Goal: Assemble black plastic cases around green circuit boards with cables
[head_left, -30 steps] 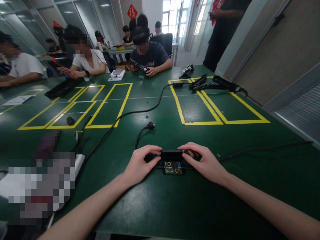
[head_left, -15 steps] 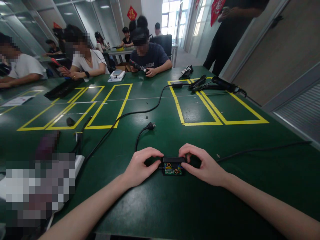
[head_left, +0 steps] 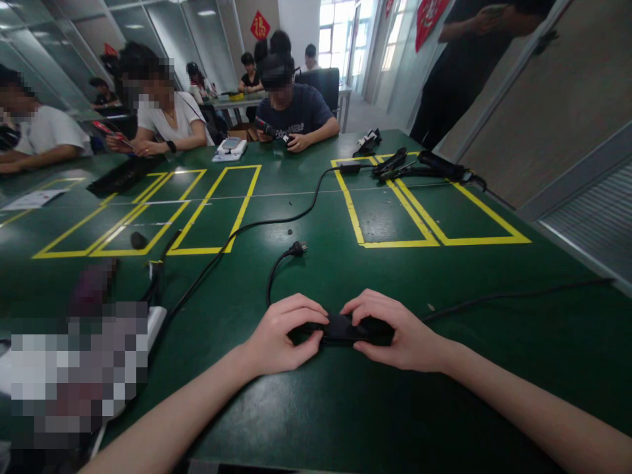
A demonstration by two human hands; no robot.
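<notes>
The person's forearms reach in from the lower corners, both cut off by the picture's border, and rest low over the green table [head_left: 306,421]. The left hand [head_left: 284,336] and right hand [head_left: 390,329] face each other, fingers curved over the top and thumbs at the near edge, gripping a black box [head_left: 340,324] by its two ends. It lies on the table between them, its ends partly hidden by fingers. Blurring obscures the items at left. Beyond the left hand lies a plug [head_left: 297,249]; farther back, a standing person [head_left: 461,72] is cut off above.
</notes>
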